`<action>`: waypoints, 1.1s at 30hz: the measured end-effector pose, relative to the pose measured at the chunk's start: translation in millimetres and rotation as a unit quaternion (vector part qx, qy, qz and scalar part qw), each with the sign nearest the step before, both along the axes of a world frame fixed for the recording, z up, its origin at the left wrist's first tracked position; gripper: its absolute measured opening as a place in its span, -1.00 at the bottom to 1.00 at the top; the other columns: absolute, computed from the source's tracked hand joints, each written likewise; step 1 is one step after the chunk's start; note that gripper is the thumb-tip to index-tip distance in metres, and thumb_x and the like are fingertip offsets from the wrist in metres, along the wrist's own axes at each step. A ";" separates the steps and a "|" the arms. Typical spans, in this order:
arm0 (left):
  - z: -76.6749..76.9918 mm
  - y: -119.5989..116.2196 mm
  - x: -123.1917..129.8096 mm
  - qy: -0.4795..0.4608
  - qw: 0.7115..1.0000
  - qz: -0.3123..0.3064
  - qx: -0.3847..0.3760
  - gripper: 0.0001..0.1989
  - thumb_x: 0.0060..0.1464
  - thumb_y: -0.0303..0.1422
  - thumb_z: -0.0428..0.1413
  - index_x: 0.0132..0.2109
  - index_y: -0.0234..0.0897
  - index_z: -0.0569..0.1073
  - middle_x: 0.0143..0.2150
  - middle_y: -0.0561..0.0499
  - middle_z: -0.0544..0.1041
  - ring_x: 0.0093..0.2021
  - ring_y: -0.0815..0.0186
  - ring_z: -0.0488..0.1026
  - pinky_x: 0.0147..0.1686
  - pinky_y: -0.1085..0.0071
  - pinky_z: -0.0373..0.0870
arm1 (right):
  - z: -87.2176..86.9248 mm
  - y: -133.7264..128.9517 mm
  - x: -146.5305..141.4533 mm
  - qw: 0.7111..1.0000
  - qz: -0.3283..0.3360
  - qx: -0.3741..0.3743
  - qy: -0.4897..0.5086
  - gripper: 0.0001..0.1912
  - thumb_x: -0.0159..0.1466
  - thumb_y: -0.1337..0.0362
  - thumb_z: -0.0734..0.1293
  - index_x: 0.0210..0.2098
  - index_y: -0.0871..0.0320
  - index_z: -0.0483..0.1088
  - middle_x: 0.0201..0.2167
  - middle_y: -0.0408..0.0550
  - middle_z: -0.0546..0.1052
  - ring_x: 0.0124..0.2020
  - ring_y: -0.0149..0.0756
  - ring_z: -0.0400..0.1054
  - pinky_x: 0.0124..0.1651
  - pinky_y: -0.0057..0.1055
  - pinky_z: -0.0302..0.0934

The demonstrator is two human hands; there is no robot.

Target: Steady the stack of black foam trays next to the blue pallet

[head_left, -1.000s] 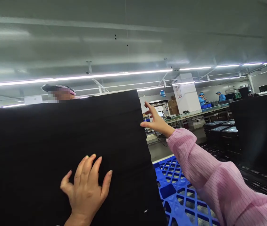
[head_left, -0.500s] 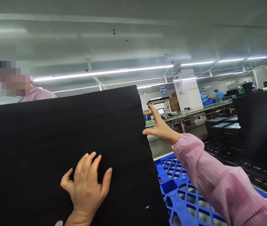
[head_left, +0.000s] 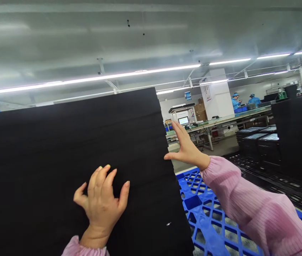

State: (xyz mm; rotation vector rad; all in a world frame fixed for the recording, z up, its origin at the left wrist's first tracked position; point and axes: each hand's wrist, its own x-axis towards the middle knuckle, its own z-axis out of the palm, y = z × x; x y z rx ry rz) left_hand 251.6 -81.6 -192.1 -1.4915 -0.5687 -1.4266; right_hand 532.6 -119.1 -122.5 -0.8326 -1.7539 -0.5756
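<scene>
Head view no longer shows us the co-worker beyond the black stack (head_left: 68, 149) ahead, while our left hand (head_left: 101, 204) stays open at its face and our right hand (head_left: 187, 149) spread by its right edge, contact unclear, so work apparently remains here.

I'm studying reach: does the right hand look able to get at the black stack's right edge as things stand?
Probably yes: the right hand is open beside the right edge of the black stack, its thumb at or near that edge, and nothing visible stands between them.
</scene>
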 end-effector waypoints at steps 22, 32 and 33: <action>-43.3 -0.9 1.0 0.033 0.998 0.049 0.011 -0.66 0.04 -0.33 0.19 -0.07 -0.39 0.35 0.04 -0.43 0.36 0.16 -0.16 0.24 0.06 -0.07 0.15 | -44.1 -10.0 -5.7 0.995 -0.094 -0.010 0.016 0.17 0.04 -0.22 0.37 0.37 0.15 -0.31 0.33 0.28 -0.07 0.34 0.09 -0.19 0.27 0.12 -0.11; -80.4 -8.5 -4.6 0.014 0.999 0.030 -0.021 -0.62 0.02 -0.32 0.21 -0.04 -0.37 0.34 0.00 -0.39 0.33 0.15 -0.16 0.23 0.02 -0.11 0.22 | -76.6 -6.5 -2.6 0.991 -0.094 -0.085 0.032 0.22 -0.03 -0.16 0.45 0.36 0.19 -0.27 0.33 0.33 -0.08 0.34 0.13 -0.18 0.26 0.16 -0.11; -96.9 -18.2 -2.5 0.021 0.999 0.026 -0.039 -0.59 0.00 -0.34 0.22 -0.03 -0.38 0.33 0.02 -0.41 0.32 0.17 -0.16 0.20 0.04 -0.13 0.19 | -76.5 -6.0 -3.3 0.990 -0.096 -0.091 0.041 0.22 -0.03 -0.14 0.46 0.36 0.20 -0.26 0.33 0.33 -0.09 0.35 0.13 -0.20 0.26 0.16 -0.12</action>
